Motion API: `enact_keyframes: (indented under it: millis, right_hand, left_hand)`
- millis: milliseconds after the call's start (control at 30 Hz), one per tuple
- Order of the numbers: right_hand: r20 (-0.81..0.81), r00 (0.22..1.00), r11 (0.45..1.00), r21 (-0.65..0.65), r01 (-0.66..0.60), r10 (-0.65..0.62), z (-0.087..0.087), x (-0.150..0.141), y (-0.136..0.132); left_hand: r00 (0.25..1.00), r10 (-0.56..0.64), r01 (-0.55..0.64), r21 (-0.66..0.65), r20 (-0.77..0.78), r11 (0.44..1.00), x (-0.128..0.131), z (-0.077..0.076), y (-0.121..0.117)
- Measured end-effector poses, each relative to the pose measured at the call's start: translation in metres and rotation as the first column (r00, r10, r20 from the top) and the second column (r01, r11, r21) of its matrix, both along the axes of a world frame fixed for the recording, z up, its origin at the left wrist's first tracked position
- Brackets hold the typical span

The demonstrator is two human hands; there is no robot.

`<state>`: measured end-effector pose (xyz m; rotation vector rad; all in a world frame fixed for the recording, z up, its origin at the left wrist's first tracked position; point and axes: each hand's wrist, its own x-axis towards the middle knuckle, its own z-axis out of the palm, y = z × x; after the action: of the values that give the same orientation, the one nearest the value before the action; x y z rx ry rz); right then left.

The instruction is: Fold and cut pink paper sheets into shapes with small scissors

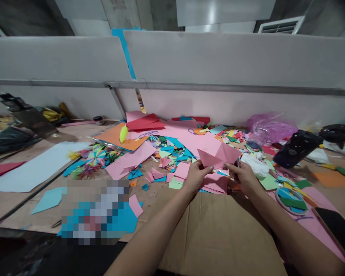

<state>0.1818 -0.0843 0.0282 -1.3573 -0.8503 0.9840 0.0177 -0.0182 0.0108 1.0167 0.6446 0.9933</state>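
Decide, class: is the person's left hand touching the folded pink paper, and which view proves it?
Touching. The head view shows the left hand pinching the folded pink paper along its lower edge.

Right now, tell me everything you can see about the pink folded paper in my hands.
The folded paper is plain light pink and looks thin and matte. Creases divide it into angled flaps, with one point at its left and a peak near the middle. It is partly folded, raised above the scraps beyond the cardboard. The left hand and right hand pinch its near edge, thumbs on top. Its underside is hidden.
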Motion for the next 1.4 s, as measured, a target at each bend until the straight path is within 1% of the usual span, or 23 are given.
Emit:
enact_keyframes:
  millis: [100, 167, 233, 300, 367, 467, 533, 600, 767, 900, 1000, 1200, 1400]
  right_hand:
    - [0.033, 0.998, 0.997, 0.043, 0.057, -0.059, 0.004, 0.011, 0.002]
    - [0.051, 0.997, 0.996, 0.062, 0.059, -0.062, 0.008, 0.018, 0.003]
    - [0.074, 0.997, 0.998, 0.058, 0.015, -0.019, 0.013, 0.024, 0.002]
    - [0.120, 0.992, 0.999, 0.023, -0.037, 0.034, 0.015, 0.028, 0.002]
    - [0.199, 0.976, 0.996, -0.022, -0.088, 0.090, 0.015, 0.031, 0.002]
    - [0.306, 0.931, 0.980, -0.097, -0.175, 0.196, 0.012, 0.033, 0.001]
    - [0.348, 0.902, 0.966, -0.135, -0.220, 0.254, 0.012, 0.033, 0.000]
    - [0.370, 0.883, 0.957, -0.145, -0.253, 0.290, 0.014, 0.031, -0.001]
    - [0.362, 0.880, 0.951, -0.133, -0.279, 0.308, 0.021, 0.027, -0.004]
    - [0.329, 0.891, 0.948, -0.171, -0.269, 0.313, 0.019, 0.026, -0.002]
    - [0.328, 0.889, 0.947, -0.155, -0.282, 0.318, 0.018, 0.026, -0.002]
    - [0.306, 0.900, 0.951, -0.123, -0.284, 0.309, 0.018, 0.025, -0.003]
    - [0.293, 0.901, 0.947, -0.141, -0.289, 0.318, 0.016, 0.026, -0.002]
  left_hand:
    - [0.999, 0.037, -0.037, 0.009, 0.014, 0.999, -0.001, -0.003, 0.007]
    - [0.996, 0.085, -0.086, 0.011, 0.012, 0.996, -0.004, -0.006, 0.014]
    - [0.990, 0.144, -0.144, 0.004, -0.001, 0.990, -0.009, -0.010, 0.021]
    - [0.984, 0.180, -0.180, -0.001, -0.003, 0.984, -0.013, -0.011, 0.026]
    - [0.983, 0.185, -0.184, -0.006, 0.008, 0.983, -0.016, -0.012, 0.028]
    - [0.985, 0.169, -0.168, -0.015, 0.027, 0.986, -0.015, -0.012, 0.029]
    - [0.986, 0.167, -0.166, -0.022, 0.030, 0.986, -0.015, -0.012, 0.029]
    - [0.985, 0.169, -0.169, -0.020, 0.024, 0.985, -0.014, -0.012, 0.029]
    - [0.986, 0.164, -0.165, 0.024, 0.014, 0.986, -0.015, -0.009, 0.027]
    - [0.990, 0.140, -0.141, 0.046, 0.020, 0.989, -0.014, -0.005, 0.024]
    - [0.992, 0.124, -0.125, 0.058, 0.035, 0.990, -0.013, -0.004, 0.023]
    - [0.994, 0.103, -0.105, 0.074, 0.039, 0.992, -0.013, -0.005, 0.023]
    - [0.995, 0.093, -0.096, 0.076, 0.033, 0.993, -0.013, -0.007, 0.023]
